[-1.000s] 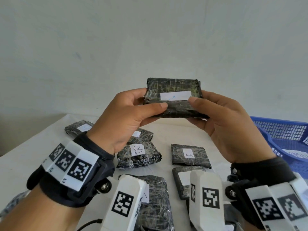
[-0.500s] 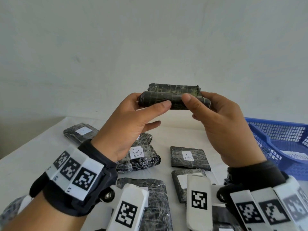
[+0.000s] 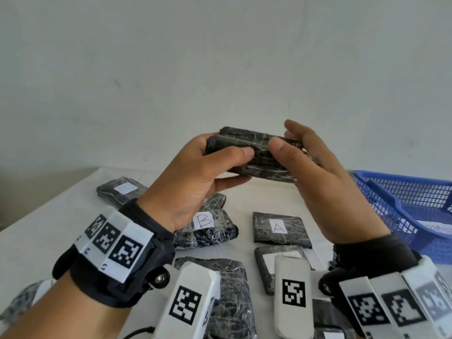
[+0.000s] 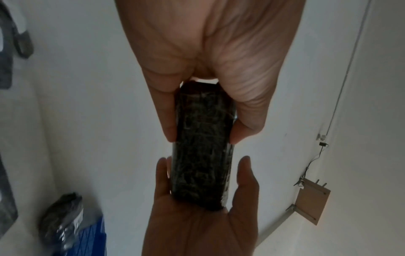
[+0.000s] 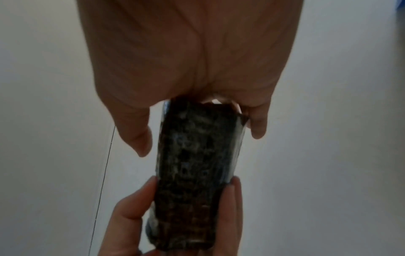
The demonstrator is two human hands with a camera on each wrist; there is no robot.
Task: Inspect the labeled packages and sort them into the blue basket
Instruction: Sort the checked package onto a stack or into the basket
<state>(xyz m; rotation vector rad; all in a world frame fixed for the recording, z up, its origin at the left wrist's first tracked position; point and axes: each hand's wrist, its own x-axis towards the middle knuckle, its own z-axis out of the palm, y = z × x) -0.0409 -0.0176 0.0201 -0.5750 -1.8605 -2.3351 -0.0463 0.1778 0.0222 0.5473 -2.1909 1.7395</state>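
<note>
Tipped right over since a second ago, label face gone from sight! Blue basket waits at right, something white already inside. At least six packages lie on the table, A and B among them. Held package hangs midair, left hand pinching one end, right hand cradling the other, fingers loosening.

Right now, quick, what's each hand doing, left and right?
Left hand: grips one end of the dark wrapped package, thumb and fingers pinching it.
Right hand: holds the package's other end, thumb on the near face.
</note>
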